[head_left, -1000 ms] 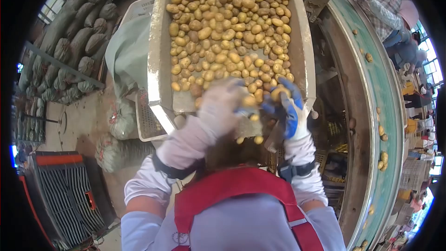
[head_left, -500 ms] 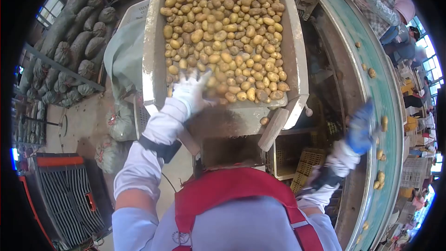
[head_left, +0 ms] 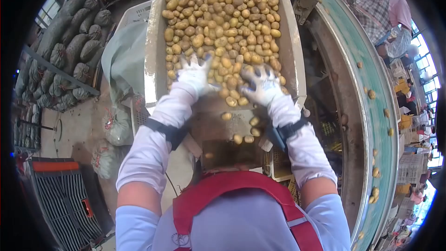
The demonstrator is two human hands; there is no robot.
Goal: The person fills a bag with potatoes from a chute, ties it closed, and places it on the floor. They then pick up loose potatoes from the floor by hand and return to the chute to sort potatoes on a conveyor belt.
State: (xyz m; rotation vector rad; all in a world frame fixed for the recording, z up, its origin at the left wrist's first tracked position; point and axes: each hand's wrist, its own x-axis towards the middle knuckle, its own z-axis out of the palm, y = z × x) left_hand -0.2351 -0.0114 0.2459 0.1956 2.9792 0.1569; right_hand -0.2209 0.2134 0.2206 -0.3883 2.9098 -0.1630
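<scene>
A heap of potatoes [head_left: 223, 28] fills the metal chute [head_left: 152, 49] in front of me. My left hand [head_left: 195, 75], in a white glove with darker fingertips, rests at the heap's lower left with fingers spread. Across from it, my right hand [head_left: 264, 85] wears a matching glove and lies on the lower right of the heap, its fingers apart. Between and below the hands, several loose potatoes [head_left: 238, 138] are on or falling past the chute's lower lip. Neither hand is closed round a potato.
A green conveyor belt [head_left: 371, 76] with scattered potatoes runs along the right. Yellow crates [head_left: 278, 169] stand under the chute. Filled sacks [head_left: 74, 49] are stacked at left, above a dark slatted machine [head_left: 67, 200]. Another person [head_left: 395, 9] stands beyond the belt.
My right hand has come from beside the conveyor belt to the heap's lower right. My left hand has shifted slightly upward. Potatoes now spill over the chute's lower lip.
</scene>
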